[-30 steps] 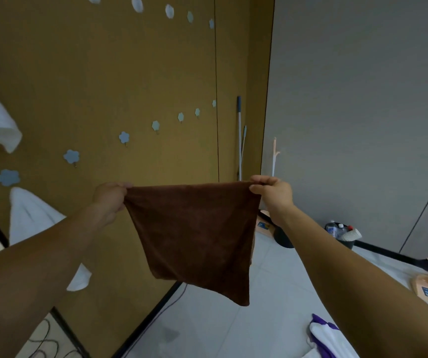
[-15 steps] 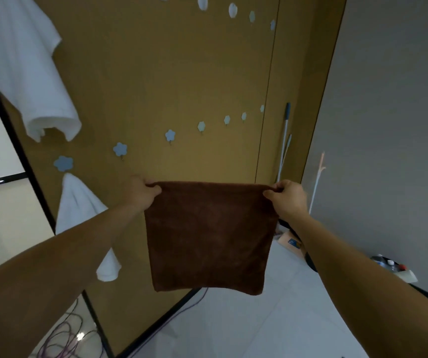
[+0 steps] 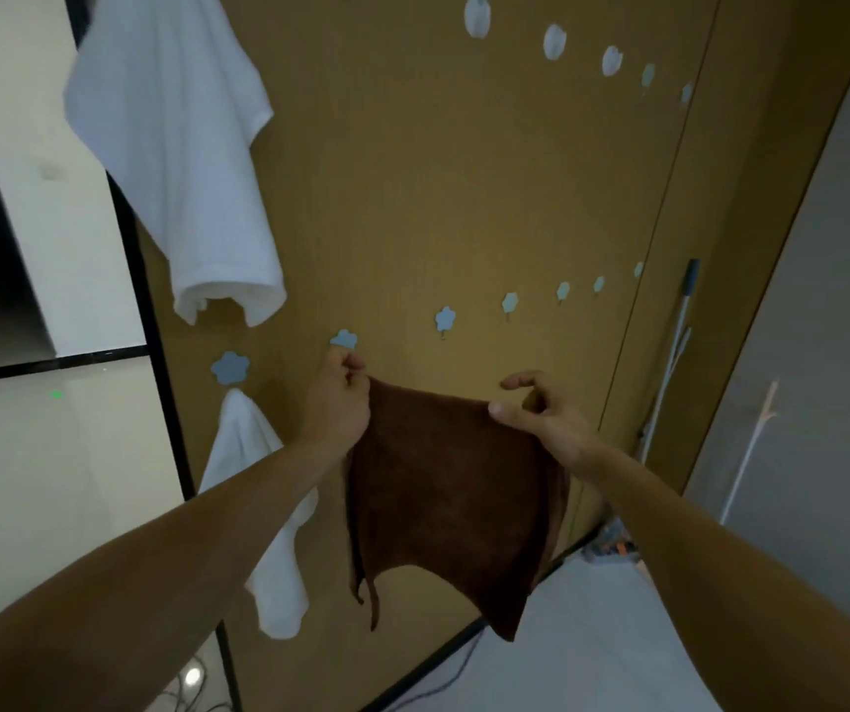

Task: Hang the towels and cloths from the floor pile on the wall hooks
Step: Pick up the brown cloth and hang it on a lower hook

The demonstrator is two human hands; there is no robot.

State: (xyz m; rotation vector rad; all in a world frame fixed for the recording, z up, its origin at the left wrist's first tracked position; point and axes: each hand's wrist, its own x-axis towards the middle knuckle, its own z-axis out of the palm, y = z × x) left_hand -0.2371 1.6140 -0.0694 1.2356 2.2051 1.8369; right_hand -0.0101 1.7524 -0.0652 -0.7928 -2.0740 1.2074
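Observation:
A brown cloth [image 3: 448, 495] hangs between my hands in front of the tan wall panel [image 3: 464, 187]. My left hand [image 3: 338, 403] grips its top left corner, raised just under a blue flower-shaped hook [image 3: 344, 340]. My right hand [image 3: 541, 413] holds the top right edge between thumb and curled fingers, with the index finger stretched out. A row of blue flower hooks [image 3: 445, 319] runs up to the right. A white towel [image 3: 258, 506] hangs from the hook [image 3: 230, 367] to the left. A white T-shirt [image 3: 181, 161] hangs higher up.
An upper row of pale hooks [image 3: 554, 42] crosses the top of the panel. A mop handle [image 3: 679, 326] leans in the corner by the grey wall [image 3: 823, 352]. A black frame post [image 3: 156, 352] stands at the left. Cables [image 3: 443, 680] lie on the white floor.
The view has swung left and closer to the wall. My left hand has lifted the cloth's corner up to the blue hook, and the cloth now sags instead of being stretched flat.

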